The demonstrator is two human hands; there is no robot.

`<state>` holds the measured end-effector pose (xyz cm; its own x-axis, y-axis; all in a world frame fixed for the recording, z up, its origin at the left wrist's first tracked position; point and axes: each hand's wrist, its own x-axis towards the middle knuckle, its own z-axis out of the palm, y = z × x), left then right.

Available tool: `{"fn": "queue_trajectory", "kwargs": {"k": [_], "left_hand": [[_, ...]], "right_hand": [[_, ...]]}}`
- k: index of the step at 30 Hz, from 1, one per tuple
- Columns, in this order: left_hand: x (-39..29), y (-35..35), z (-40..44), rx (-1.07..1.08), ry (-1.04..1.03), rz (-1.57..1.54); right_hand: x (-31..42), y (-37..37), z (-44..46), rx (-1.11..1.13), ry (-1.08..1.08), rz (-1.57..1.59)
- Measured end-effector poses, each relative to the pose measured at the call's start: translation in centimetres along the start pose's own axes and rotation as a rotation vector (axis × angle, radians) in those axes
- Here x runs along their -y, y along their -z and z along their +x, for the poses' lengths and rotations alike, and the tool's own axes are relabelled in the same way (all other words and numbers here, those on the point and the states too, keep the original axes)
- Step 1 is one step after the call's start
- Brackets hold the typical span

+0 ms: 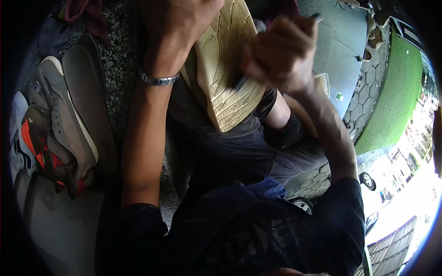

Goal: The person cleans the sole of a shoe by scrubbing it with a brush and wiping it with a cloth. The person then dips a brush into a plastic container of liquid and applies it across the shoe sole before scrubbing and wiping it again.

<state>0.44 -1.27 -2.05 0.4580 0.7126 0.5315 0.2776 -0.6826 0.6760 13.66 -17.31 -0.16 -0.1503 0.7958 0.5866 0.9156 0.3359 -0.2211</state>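
A yellowish shoe sole (pixel 230 69) with a patterned tread lies across the lap, tread side up. My left hand (pixel 186 20) is closed on its upper left edge, with the fingertips cut off by the frame. Over the right side of the sole, my right hand (pixel 285 53) is closed round a thin dark tool (pixel 240 83). The tool's dark tip is close to the tread, and its other end sticks out above the fist. Motion smears this hand, and whether the tip touches the sole cannot be made out.
Grey shoes (pixel 69 115), a dark insole-like piece (pixel 90 92) and an orange-and-black shoe (pixel 39 147) are at the left. A grey-blue surface (pixel 343 50) with a small green-and-white object (pixel 339 96) stands at the right. Beyond are paving, a green strip and vehicle wheels.
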Motion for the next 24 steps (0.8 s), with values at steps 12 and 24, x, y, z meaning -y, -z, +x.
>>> {"fn": "queue_trajectory", "kwargs": {"k": [12,24], "left_hand": [[-1.1,0.2,0.0,0.035,0.080,-0.003],[-1.2,0.8,1.1,0.117,0.236,-0.043]], "right_hand": [[-1.7,1.0,-0.9,0.150,-0.064,-0.065],[-10.9,-4.0,-10.2,0.255,-1.034,-0.314]]}}
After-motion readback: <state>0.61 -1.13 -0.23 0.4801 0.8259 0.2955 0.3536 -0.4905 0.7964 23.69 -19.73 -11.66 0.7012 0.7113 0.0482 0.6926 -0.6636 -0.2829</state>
